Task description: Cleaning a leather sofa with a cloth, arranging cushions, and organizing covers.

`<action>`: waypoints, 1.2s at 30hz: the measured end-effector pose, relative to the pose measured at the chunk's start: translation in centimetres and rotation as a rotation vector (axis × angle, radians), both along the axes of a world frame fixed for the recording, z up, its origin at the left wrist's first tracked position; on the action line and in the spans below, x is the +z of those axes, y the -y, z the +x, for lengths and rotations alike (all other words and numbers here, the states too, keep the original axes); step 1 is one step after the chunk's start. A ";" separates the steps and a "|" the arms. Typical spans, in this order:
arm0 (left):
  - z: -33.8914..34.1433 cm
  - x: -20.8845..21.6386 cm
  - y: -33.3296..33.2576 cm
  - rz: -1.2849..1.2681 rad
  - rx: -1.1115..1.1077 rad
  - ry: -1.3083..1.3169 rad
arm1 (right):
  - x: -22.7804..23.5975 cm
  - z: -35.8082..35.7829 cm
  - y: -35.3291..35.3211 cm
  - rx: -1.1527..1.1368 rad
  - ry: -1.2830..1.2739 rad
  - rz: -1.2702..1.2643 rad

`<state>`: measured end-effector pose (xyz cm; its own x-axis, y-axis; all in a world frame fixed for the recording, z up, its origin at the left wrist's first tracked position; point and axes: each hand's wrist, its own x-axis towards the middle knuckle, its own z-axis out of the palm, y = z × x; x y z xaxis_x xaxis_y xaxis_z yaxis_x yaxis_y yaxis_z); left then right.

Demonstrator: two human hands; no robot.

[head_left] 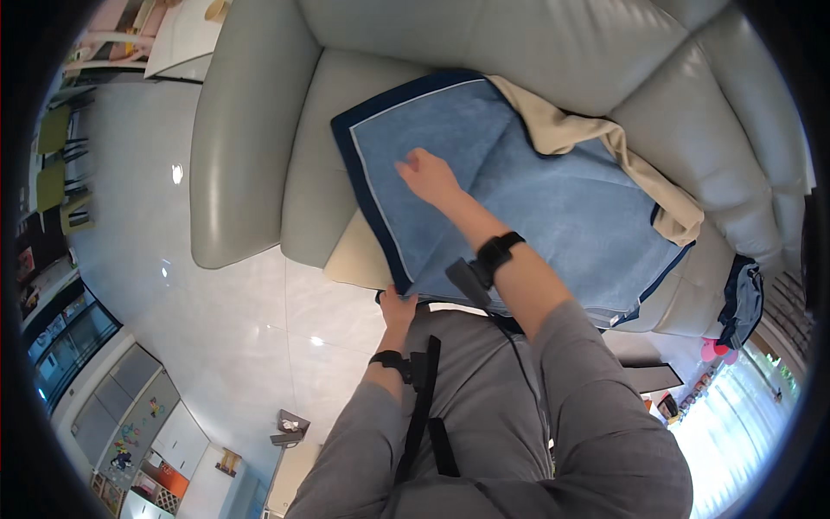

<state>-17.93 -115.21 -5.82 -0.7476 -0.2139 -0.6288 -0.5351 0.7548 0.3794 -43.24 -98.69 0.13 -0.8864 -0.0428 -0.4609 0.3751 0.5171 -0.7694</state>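
A blue blanket (553, 216) with a dark navy border and a thin white line lies spread over the sofa seat. Its beige underside (562, 125) shows where the far and right edges are folded over in a wavy strip. My left hand (398, 307) pinches the blanket's near left corner at the front of the seat; its fingertips are partly hidden by the cloth. Over the blanket's left part is my right hand (430, 179), its fingers curled in and nothing visible in them. Whether it touches the cloth I cannot tell.
The grey leather sofa (246, 138) has a thick armrest at left and a backrest at the far side. Beige cloth (359, 255) hangs over the seat front. Dark blue clothing (742, 298) lies at the right end. A white table (186, 39) stands beyond the armrest.
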 end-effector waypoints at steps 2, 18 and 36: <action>-0.9 0.4 0.8 0.018 -0.014 0.019 | -1.2 -1.2 4.4 0.020 0.118 0.346; -22.2 12.7 14.1 0.289 0.015 -0.259 | 5.9 -15.0 3.4 -0.552 -0.212 -0.549; -9.0 -3.9 26.4 -0.097 0.076 -0.255 | -3.8 -24.3 9.9 -0.825 -0.178 -0.671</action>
